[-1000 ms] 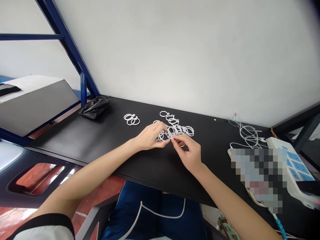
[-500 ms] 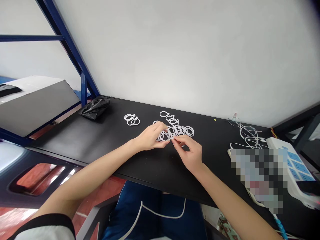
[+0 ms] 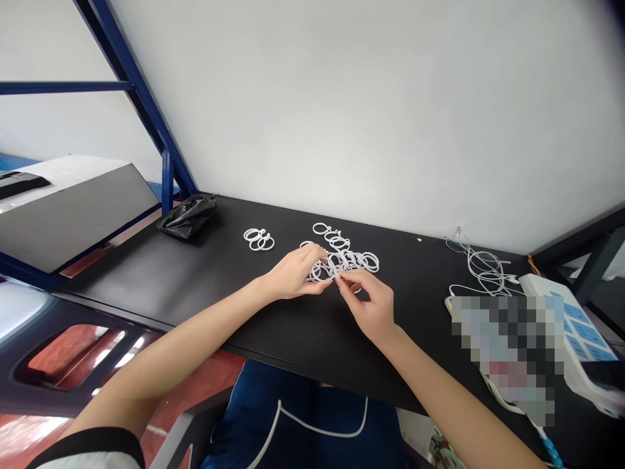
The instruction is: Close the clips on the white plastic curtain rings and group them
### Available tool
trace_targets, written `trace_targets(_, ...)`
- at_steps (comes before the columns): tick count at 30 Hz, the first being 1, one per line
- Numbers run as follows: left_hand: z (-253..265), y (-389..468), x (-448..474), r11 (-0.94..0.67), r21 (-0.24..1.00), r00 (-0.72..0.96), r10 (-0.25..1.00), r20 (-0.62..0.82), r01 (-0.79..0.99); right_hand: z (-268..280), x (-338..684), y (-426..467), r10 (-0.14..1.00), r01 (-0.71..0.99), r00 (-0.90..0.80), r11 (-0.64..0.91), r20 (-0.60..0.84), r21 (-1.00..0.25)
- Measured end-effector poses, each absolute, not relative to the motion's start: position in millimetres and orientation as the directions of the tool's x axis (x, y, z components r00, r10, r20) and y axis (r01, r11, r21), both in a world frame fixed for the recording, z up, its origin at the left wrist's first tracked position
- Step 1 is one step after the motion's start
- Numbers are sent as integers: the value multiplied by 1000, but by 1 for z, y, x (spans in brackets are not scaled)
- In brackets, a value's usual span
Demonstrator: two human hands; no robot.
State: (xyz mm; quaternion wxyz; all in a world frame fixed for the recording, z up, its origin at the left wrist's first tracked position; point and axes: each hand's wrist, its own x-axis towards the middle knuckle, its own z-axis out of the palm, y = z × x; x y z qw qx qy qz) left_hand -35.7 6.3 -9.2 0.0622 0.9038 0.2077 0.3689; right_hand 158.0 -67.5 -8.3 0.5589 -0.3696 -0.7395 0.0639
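Observation:
White curtain rings [image 3: 372, 262], each with a small knob or eyelet, lie in a loose pile on the black table [image 3: 293, 326]. My left hand [image 3: 293, 273] curls at the pile's near left side, thumb and fingers closed around a white curtain ring [image 3: 334, 279]. From the right, my right hand [image 3: 374, 301] pinches the same ring near its small end between thumb and forefinger. The fingertips hide part of the ring, so its exact shape there is unclear. Farther left, a small group of rings [image 3: 258, 240] sits apart from the pile.
A crumpled black plastic bag [image 3: 188, 217] lies at the table's back left, by a blue metal frame [image 3: 167, 179]. To the right are tangled white cables [image 3: 488, 270], a white power strip [image 3: 541, 286] and a pixelated object [image 3: 508, 352]. A white wall rises behind.
The view has tilted slightly, so the table sits a little lower in the picture. Both hands stay at the same spot by the pile, with hardly any finger movement.

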Motion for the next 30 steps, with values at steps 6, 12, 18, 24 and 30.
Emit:
trace_targets(6,-5,5,-36,-894,282,655,447,609,348,-7,158,-69,640,469,-98,705,762,-532)
trace_targets(12,-5,6,-35,-903,264,648,427,630,338,-8,159,-68,647,465,-105,704,756,-538)
trace_targets(18,-5,5,-34,-897,278,632,440,638,343,-8,160,-67,667,460,-101,689,738,-560)
trace_targets(24,-7,4,-32,-878,356,646,477,596,320,-7,161,-67,688,440,-79,674,722,-594)
trace_targets(30,-6,3,-32,-870,378,659,489,571,318,-6,162,-67,672,458,-68,677,737,-575)
